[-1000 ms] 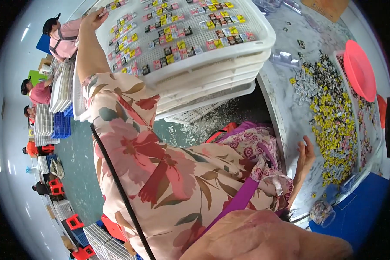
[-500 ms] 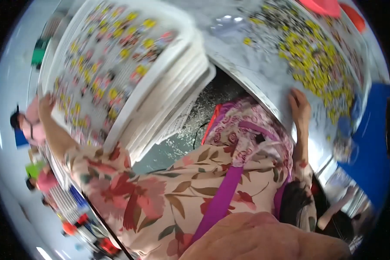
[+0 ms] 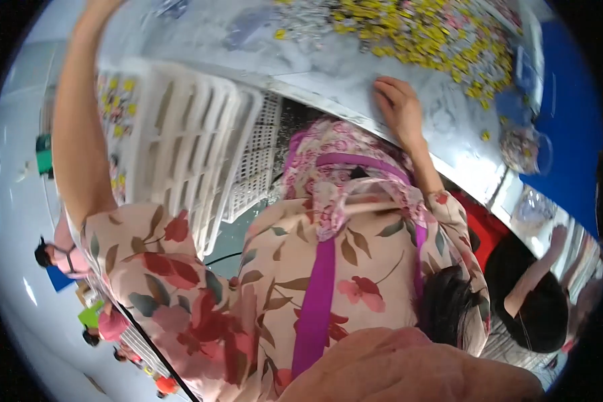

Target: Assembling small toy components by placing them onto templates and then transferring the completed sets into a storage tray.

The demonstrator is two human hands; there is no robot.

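Note:
My left hand (image 3: pixel 104 5) is at the upper left edge of the view, beyond the stacked white trays (image 3: pixel 181 127). The frame cuts it off, so its fingers are hidden. My right hand (image 3: pixel 400 110) rests on the grey-white worktable (image 3: pixel 315 80) near its front edge, fingers loosely bent and apart, with nothing seen in them. Past it on the table lies a heap of small yellow and silvery wrapped pieces (image 3: pixel 435 47). More small coloured pieces (image 3: pixel 117 100) lie in the top tray, partly behind my left forearm.
A clear plastic jar (image 3: pixel 521 149) with small pieces lies at the table's right end, beside a blue surface (image 3: pixel 569 120). Clear plastic (image 3: pixel 248 28) lies on the table's far left part. A person in black (image 3: pixel 526 288) is at the right; other people appear at the left.
My left hand has moved from the tray's left rim up and away to the top edge. The view has swung, so trays and table appear shifted. My right hand still rests on the table.

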